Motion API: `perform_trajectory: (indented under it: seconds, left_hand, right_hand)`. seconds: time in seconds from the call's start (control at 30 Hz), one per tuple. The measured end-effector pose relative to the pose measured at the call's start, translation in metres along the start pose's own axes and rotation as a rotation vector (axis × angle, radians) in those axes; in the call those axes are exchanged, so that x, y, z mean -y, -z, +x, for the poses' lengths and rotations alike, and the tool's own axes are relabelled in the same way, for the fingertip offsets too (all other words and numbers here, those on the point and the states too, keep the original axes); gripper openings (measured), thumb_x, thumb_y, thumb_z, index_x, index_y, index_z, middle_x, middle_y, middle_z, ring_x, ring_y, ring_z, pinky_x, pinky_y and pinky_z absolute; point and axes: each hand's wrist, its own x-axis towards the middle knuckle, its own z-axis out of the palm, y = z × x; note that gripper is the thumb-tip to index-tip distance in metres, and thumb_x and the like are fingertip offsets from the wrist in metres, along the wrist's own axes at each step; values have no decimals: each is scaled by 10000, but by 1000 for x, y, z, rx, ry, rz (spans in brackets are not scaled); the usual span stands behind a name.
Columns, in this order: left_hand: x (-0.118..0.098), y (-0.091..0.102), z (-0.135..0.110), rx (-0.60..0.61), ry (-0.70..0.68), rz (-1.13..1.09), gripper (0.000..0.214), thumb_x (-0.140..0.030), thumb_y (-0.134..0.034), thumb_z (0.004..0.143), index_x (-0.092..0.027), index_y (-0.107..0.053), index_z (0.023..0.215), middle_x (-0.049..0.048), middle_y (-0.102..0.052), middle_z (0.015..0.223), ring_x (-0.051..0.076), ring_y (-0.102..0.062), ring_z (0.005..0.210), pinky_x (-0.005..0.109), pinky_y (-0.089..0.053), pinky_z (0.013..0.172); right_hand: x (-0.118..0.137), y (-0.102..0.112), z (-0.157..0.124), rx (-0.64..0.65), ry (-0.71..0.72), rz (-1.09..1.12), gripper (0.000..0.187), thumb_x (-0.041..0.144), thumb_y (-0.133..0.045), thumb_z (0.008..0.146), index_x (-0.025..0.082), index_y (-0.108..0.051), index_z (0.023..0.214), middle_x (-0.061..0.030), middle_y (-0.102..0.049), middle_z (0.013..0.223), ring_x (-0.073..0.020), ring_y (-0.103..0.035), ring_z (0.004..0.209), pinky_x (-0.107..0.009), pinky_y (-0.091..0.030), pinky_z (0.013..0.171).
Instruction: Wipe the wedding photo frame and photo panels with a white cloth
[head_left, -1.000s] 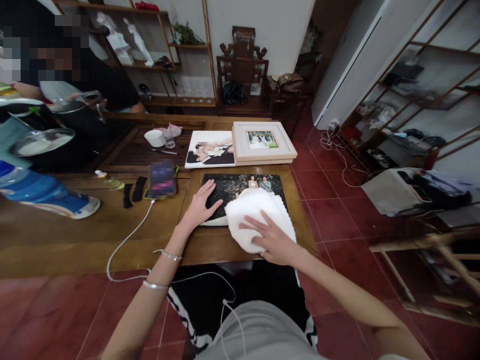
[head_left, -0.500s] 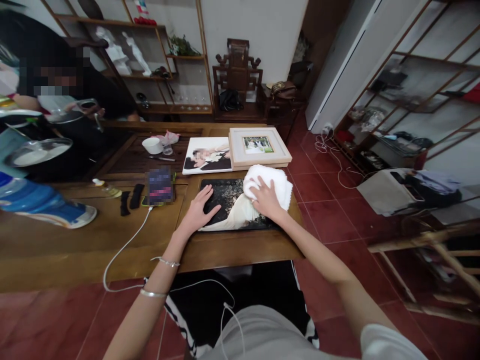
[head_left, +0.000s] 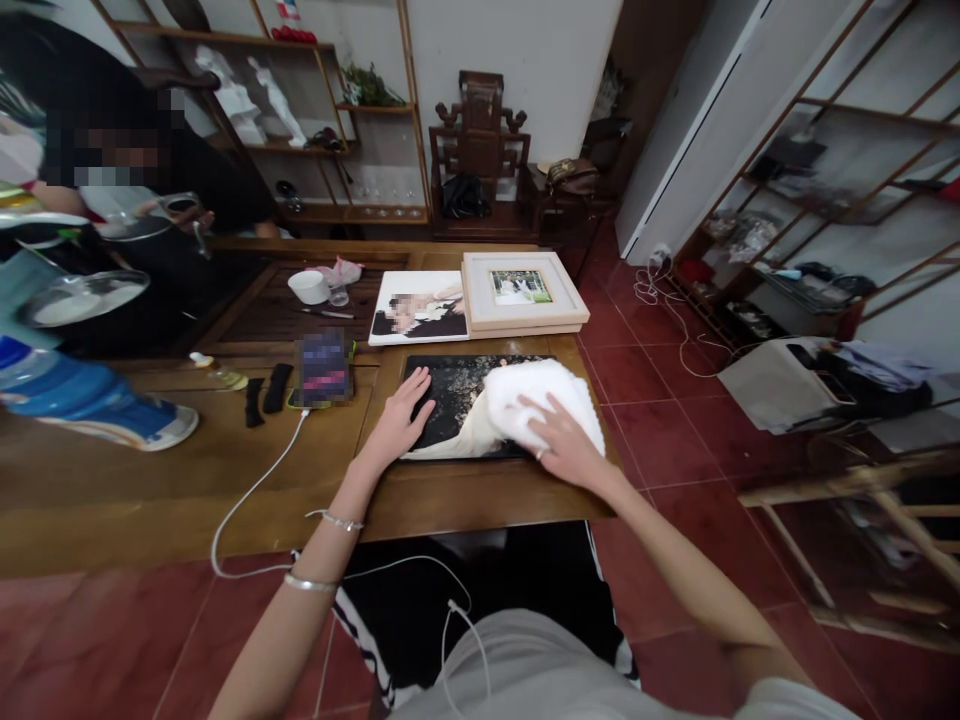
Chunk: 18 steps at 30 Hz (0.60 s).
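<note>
A dark photo panel (head_left: 451,400) with a pale gown in its picture lies flat on the wooden table (head_left: 480,494). My left hand (head_left: 400,415) rests on its left edge, fingers stretched out and nothing held. On the panel's right part my right hand (head_left: 568,437) presses a folded white towel (head_left: 541,385), with the fingers over the cloth. The towel hides the panel's right side and reaches past its edge.
Behind the panel lie a white photo board (head_left: 420,330) and pale framed pictures (head_left: 480,318). To the left are a phone (head_left: 324,368) on a white cable, a small bottle (head_left: 219,372), black strips (head_left: 255,402) and a large blue bottle (head_left: 90,395). A person (head_left: 225,170) is across the table.
My right hand has slid the towel to the right and towards me, over the panel's right edge. The left hand stays in place on the panel.
</note>
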Motion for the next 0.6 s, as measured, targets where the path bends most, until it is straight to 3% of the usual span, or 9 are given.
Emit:
perform_trajectory:
  seconds: [0.13, 0.27, 0.4, 0.6]
  left_hand:
    - [1, 0, 0, -5, -8, -3, 541, -455, -406, 964, -130, -477, 1390, 174, -416, 1487, 284, -326, 1417, 524, -289, 1146]
    - [2, -1, 0, -2, -5, 5, 529, -440, -396, 968, -134, -471, 1393, 166, -413, 1491, 282, -329, 1417, 536, -295, 1138]
    - [3, -3, -1, -20, -1, 0, 524, -431, -401, 969, -122, -477, 1385, 169, -418, 1488, 275, -333, 1415, 520, -294, 1144]
    - [2, -3, -1, -28, -5, -4, 504, -414, -396, 976, -134, -470, 1390, 157, -424, 1487, 266, -333, 1416, 513, -285, 1152]
  right_hand:
    - [-51, 7, 31, -82, -67, -57, 243, 213, -460, 910, 187, -625, 1087, -144, -575, 1356, -242, -403, 1375, -531, -229, 1168]
    - [-70, 6, 63, -80, -56, -91, 247, 254, -448, 934, 180, -624, 1091, -150, -599, 1320, -261, -394, 1380, -559, -247, 1142]
    - [-63, 2, 62, -76, -37, -92, 212, 213, -470, 904, 154, -621, 1040, -202, -547, 1367, -274, -361, 1398, -575, -226, 1140]
    - [-10, 2, -1, -17, 28, -34, 193, 65, -509, 708, 184, -584, 840, -192, -442, 1464, -275, -297, 1428, -583, -145, 1172]
